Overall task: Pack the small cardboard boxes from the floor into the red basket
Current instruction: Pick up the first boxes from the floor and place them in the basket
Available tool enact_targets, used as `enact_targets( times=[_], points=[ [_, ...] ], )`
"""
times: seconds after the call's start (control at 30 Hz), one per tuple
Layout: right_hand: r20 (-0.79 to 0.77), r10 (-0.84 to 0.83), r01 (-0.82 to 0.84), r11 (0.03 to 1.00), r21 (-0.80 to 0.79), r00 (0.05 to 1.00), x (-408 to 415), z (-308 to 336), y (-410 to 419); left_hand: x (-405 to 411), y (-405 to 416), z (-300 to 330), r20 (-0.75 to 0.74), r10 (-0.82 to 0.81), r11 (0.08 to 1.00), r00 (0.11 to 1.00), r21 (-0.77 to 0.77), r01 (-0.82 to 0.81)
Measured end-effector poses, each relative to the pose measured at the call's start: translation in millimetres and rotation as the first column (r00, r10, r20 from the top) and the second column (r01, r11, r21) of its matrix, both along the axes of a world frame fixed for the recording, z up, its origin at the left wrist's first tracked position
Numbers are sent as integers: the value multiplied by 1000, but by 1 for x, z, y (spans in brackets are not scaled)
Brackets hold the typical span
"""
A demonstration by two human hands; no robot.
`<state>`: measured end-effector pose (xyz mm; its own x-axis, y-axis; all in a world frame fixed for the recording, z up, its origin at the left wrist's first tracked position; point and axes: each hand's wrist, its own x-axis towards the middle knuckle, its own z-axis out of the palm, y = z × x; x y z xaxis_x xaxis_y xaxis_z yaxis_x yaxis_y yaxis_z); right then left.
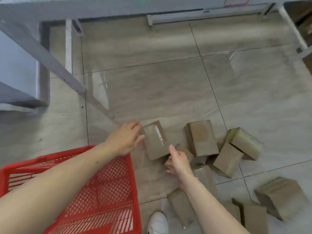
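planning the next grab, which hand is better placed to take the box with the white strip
Left. The left hand is already at the box, beside the basket. The right hand is open at its near corner.

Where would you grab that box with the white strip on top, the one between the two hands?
Probably by its two long sides, coming down from above. The box with the white strip lies flat on the floor with its broad face up, and nothing crowds its left edge. The left hand is already at that edge and the right hand at its near right corner, so one hand per side suits it.
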<state>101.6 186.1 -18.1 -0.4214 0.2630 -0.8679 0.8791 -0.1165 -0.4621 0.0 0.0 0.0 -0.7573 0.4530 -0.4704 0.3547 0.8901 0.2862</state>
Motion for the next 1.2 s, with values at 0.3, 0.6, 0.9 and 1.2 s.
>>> enact_targets(
  times=[0.3,0.6,0.9,1.2],
  points=[
    [187,-248,289,927,-240,951,-1,-133,-19,-39,63,-143,246,292,950,924,34,-310],
    [198,-426,469,823,-321,883,-5,-148,-28,-39,68,-165,290,364,930,885,-58,-364],
    [14,-513,511,851,-121,858,-18,-30,-29,-34,56,-36,89,500,812,862,299,-502],
    [-130,-453,455,891,-19,882,4,128,-52,23,-15,124,319,701,472,638,463,-750]
  ],
)
